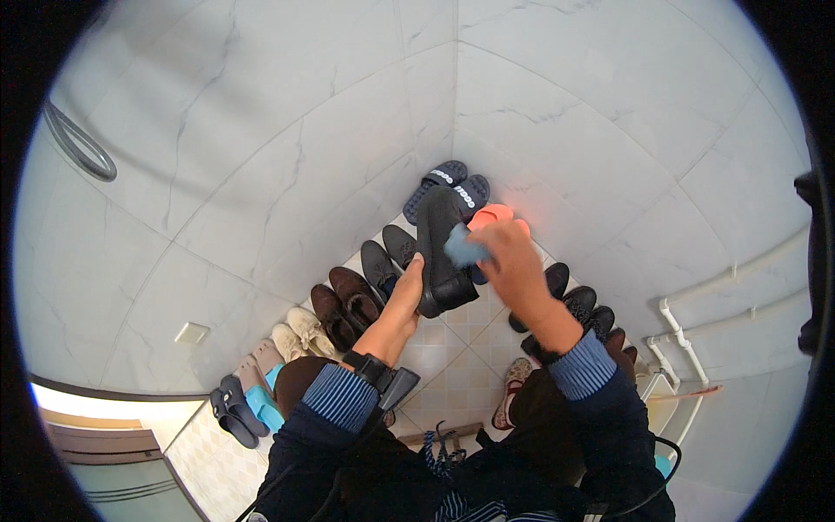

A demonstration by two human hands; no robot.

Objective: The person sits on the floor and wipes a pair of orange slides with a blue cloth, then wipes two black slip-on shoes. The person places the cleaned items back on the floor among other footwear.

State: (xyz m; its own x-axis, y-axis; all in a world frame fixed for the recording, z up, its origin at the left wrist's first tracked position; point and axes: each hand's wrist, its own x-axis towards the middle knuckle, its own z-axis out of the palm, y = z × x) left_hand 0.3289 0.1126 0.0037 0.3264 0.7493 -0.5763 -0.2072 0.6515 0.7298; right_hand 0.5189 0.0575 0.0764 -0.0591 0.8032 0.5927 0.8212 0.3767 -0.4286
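A black leather shoe [440, 251] is held up in the middle of the view, its heel towards me. My left hand [401, 297] grips it from the left near the heel, with the thumb along its side. In my right hand [515, 267] is a light blue cloth [466, 246], blurred, at the shoe's right side; whether it touches the shoe I cannot tell. Behind the shoe's toe stand dark blue slides [443, 173] with white lettering. Coral-orange slippers [492, 214] are partly hidden behind my right hand.
Along the left wall stand black shoes [377, 264], brown shoes [352, 290], cream shoes [306, 329], and turquoise [263, 406] and dark grey slippers [238, 414]. More dark shoes [579, 303] line the right wall, near white pipes [678, 333]. Tiled walls meet behind the slides.
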